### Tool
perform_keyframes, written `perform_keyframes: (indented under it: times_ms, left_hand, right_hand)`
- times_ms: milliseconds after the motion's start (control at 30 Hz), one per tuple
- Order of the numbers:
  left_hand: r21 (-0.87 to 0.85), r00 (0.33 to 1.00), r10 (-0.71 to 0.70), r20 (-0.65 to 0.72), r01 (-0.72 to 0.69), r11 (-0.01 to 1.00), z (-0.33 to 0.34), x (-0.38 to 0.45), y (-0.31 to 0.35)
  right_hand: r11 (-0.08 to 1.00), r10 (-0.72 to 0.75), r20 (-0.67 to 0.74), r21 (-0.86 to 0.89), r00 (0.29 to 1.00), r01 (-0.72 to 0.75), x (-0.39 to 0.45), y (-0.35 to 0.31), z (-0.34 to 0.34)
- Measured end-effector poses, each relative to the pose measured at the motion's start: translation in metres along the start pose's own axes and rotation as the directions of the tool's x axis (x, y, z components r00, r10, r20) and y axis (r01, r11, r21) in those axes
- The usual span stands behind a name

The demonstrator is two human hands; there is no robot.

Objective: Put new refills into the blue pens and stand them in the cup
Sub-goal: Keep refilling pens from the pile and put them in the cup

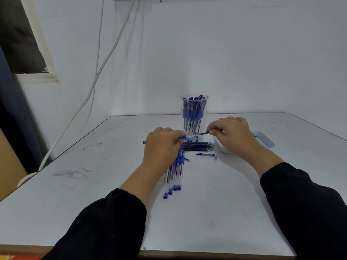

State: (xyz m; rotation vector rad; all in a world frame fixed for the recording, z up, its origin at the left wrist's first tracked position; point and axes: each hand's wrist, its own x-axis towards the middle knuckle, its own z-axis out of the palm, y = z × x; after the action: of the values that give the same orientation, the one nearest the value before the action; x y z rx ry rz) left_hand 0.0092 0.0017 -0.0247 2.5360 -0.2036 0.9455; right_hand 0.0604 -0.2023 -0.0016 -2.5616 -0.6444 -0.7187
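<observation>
While our left hand is gripping the pen and our right hand is pinching the refill beside it, we are risking misalignment and bending.

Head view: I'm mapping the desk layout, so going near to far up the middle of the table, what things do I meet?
Row of capped pens → loose pen cap → bundle of refills → pen held between both hands → clear cup of pens.

We see blue-capped clear pens, a clear cup, a white counter and black sleeves.
</observation>
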Motion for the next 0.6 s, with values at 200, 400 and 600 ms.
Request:
perform_keyframes:
  times_ms: [200,400,600]
  left_hand:
    - [-0.034,1.0,0.02,0.02,-0.019,0.999,0.002,0.0,0.002]
    - [0.008,1.0,0.02,-0.012,-0.02,1.0,0.002,0.0,0.0]
    - [0.055,0.997,-0.059,-0.051,0.061,0.997,0.0,0.002,-0.006]
  right_hand:
    - [0.992,-0.037,0.004,0.12,0.999,0.036,0.0,-0.004,0.005]
    - [0.972,-0.051,0.087,0.235,0.995,0.029,-0.002,-0.01,0.009]
    - [0.961,0.081,0.09,0.257,0.993,-0.102,-0.004,0.006,-0.008]
